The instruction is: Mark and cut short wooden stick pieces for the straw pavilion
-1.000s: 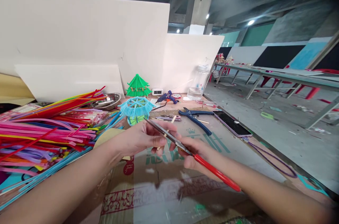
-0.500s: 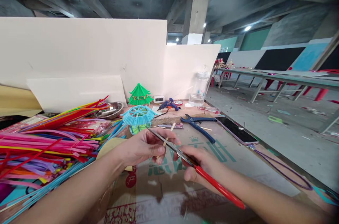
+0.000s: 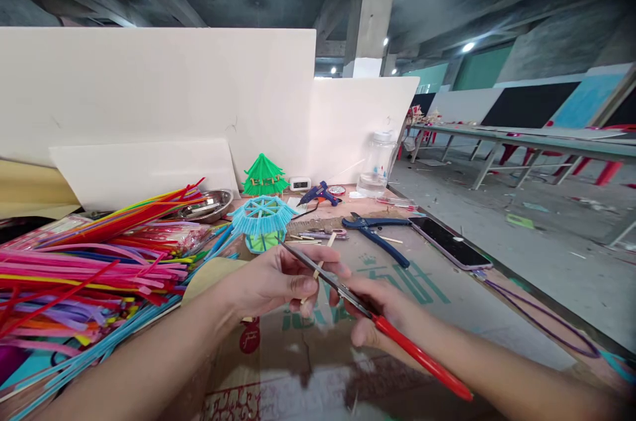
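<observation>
Right of the coloured strip pile (image 3: 89, 268), the left hand (image 3: 271, 282) was pinched shut on a thin wooden stick (image 3: 325, 252), held tilted above the cardboard sheet (image 3: 447, 301). The scissors (image 3: 342, 290) crossed the stick, blades nearly together. The right hand (image 3: 385, 318) was curled closed round their red handles. Judged best practice: pinch the stick close to the blades and keep it square to them.
</observation>
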A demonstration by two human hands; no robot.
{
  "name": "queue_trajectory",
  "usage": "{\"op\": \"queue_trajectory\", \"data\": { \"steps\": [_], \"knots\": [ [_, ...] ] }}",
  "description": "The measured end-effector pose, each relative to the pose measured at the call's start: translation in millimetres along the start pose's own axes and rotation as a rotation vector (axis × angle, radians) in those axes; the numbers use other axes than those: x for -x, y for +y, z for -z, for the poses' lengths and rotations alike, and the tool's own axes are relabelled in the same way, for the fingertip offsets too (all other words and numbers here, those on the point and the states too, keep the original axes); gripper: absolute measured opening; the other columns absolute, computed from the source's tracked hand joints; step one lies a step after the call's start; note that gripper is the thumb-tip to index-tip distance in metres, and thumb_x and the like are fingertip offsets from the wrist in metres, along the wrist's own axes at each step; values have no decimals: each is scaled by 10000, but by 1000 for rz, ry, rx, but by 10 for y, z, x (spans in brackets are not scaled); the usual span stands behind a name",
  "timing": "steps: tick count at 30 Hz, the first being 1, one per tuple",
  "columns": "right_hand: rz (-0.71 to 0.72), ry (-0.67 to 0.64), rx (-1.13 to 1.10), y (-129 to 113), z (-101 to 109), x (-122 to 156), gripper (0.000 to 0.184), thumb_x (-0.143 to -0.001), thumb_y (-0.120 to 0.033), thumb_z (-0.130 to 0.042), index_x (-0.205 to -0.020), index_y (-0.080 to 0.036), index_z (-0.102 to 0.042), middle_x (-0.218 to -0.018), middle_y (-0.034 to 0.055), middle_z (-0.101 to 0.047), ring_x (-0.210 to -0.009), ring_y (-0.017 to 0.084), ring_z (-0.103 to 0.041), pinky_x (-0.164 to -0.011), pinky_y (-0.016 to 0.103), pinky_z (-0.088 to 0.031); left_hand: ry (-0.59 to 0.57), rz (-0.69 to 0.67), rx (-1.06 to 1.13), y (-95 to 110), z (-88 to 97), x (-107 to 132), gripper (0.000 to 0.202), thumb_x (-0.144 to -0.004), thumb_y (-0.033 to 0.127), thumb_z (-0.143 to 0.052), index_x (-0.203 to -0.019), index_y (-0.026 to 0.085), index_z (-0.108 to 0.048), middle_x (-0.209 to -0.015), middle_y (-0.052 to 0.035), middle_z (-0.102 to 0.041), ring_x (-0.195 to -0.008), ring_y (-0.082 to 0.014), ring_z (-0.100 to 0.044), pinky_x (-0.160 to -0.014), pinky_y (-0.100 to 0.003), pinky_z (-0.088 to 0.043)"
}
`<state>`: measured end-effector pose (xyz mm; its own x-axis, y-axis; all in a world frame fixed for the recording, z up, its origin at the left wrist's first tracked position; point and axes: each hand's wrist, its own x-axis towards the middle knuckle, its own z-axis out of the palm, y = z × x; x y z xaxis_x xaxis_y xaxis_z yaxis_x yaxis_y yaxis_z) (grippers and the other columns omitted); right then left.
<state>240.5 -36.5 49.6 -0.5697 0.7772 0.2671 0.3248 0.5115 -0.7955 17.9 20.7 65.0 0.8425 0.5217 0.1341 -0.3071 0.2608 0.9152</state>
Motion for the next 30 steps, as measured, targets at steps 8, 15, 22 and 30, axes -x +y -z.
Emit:
{"op": "queue_trajectory", "data": {
  "steps": [8,15,22,30],
  "knots": [
    [4,44,-53,100,32,47,544,-794,-664,-662,-985,-155,-648,-638,-43,-436,-563,111,-356,-508,231,-272,81,-101,-251,176,277,44,408,-742,321,-817,-1136,273,-724,-1234,-95,-676,-505,-19,-516,-463,-157,-394],
    [66,473,33,79,557,42,422,-887,-557,-611,-1112,-200,-614,-707,-22,-476,-579,130,-423,-527,248,-347,239,-32,-682,212,201,13,270,-880,299,-652,-1135,230,-711,-1078,-57,-712,-623,-63,-558,-577,-175,-439],
    [-11,701,-82,271,945,-39,393,-910,-564,-563,-1037,-191,-566,-654,-31,-495,-507,127,-474,-473,252,-383,223,-12,-1191,-270,85,-988,168,-887,194,-586,-964,167,-733,-928,-44,-727,-817,-178,-639,-766,-304,-498],
    [-36,769,-81,412,1119,0,427,-902,-580,-563,-1037,-175,-588,-668,-26,-509,-493,116,-475,-463,248,-396,114,-196,-1251,-478,105,-2168,337,-941,343,-589,-1228,168,-582,-1277,-102,-581,-1107,-245,-597,-934,-471,-519]
  ]
}}
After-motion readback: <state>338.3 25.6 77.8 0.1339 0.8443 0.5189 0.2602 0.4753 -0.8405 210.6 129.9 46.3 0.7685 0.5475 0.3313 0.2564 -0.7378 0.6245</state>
